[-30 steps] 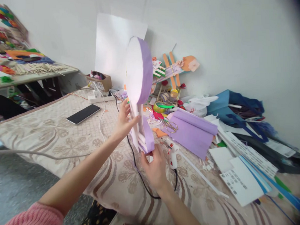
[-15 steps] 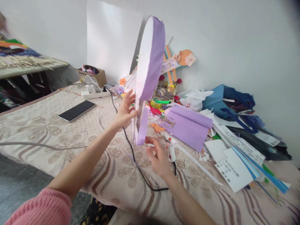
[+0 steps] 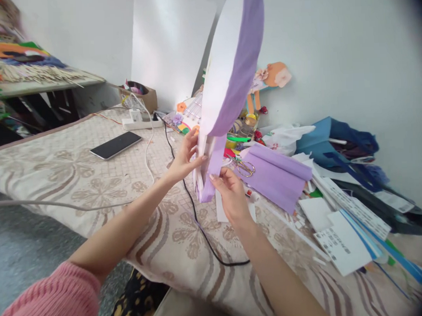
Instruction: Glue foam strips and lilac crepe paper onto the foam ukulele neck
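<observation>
A tall craft piece (image 3: 224,59) stands tilted between my hands, with a rounded white face and a side wrapped in purple crepe paper. My left hand (image 3: 186,161) grips its narrow lower part from the left, thumb across the front edge. On the opposite side, my right hand (image 3: 232,194) pinches the purple edge near the bottom between thumb and fingers. Behind my right wrist, a glue gun (image 3: 249,193) is mostly hidden. Gold-handled scissors (image 3: 245,168) rest on a folded purple crepe sheet (image 3: 278,183) to the right.
A black phone (image 3: 116,145) lies at left, near a white power strip (image 3: 143,124). A black cord (image 3: 203,235) curves across the patterned tablecloth. White cards (image 3: 344,245), blue strips and a blue bag (image 3: 318,137) fill the right side. A cardboard box (image 3: 145,98) stands at the back.
The craft piece now appears higher and farther right as the view has shifted. My right hand has moved up from below the piece and closed on its lower purple edge.
</observation>
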Demonstrator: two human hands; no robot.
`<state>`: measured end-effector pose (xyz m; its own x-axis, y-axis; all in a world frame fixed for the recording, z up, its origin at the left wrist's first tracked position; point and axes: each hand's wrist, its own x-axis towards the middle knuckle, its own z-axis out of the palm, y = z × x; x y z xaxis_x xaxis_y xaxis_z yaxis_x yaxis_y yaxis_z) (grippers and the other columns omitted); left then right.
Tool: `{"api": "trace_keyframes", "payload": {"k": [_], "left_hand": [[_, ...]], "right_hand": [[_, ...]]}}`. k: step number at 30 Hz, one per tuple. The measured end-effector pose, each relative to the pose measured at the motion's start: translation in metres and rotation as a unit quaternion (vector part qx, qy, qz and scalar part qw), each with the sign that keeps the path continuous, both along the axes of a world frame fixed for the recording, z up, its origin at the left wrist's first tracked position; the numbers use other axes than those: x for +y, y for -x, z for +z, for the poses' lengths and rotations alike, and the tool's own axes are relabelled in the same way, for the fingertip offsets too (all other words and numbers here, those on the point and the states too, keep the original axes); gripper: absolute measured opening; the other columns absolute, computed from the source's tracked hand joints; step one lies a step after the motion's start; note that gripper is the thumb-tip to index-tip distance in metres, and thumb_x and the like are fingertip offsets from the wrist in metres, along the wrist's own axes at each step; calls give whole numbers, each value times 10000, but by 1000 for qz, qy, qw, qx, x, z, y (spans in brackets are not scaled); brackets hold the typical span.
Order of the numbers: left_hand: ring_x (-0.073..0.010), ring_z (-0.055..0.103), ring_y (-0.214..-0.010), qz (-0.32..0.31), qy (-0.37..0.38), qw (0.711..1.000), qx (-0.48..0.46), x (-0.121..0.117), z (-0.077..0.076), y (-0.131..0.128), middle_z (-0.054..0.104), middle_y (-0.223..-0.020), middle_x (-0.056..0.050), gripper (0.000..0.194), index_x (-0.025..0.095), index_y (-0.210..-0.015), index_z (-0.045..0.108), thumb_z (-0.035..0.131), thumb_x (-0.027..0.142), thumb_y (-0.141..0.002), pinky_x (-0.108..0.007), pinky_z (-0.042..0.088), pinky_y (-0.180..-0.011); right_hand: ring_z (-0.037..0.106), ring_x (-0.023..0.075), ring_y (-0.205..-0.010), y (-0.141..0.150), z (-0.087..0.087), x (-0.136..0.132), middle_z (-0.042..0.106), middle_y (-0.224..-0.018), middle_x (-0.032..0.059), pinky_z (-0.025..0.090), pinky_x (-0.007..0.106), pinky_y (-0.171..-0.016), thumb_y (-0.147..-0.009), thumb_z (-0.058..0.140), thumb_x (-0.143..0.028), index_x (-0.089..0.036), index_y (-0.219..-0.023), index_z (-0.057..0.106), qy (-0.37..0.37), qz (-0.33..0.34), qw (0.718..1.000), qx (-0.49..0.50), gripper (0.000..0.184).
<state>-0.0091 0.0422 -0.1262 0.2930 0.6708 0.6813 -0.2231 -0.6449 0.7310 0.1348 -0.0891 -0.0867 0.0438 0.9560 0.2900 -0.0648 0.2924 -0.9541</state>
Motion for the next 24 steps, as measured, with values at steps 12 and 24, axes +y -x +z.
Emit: {"api": "trace_keyframes", "payload": {"k": [12, 24], "left_hand": [[-317, 315, -1494, 153, -153, 976, -7, -29, 14, -3, 205, -1625, -149, 284, 243, -1168, 447, 596, 353, -953, -578, 418, -1122], [-353, 120, -1557, 151, -334, 904, 219, -32, 35, 15, 35, -1687, -90, 477, 254, -1296, 535, 479, 10, -889, -556, 462, -1097]], "right_hand": [[515, 139, -702, -7, -10, 0, 578, -741, -31, 432, 258, -670, -847, 726, -355, -238, -794, 645, -35, 79, 996, -23, 153], [521, 132, -689, -17, -7, 6, 580, -734, -35, 424, 259, -675, -869, 717, -383, -235, -833, 659, -18, 91, 995, -26, 163]]}}
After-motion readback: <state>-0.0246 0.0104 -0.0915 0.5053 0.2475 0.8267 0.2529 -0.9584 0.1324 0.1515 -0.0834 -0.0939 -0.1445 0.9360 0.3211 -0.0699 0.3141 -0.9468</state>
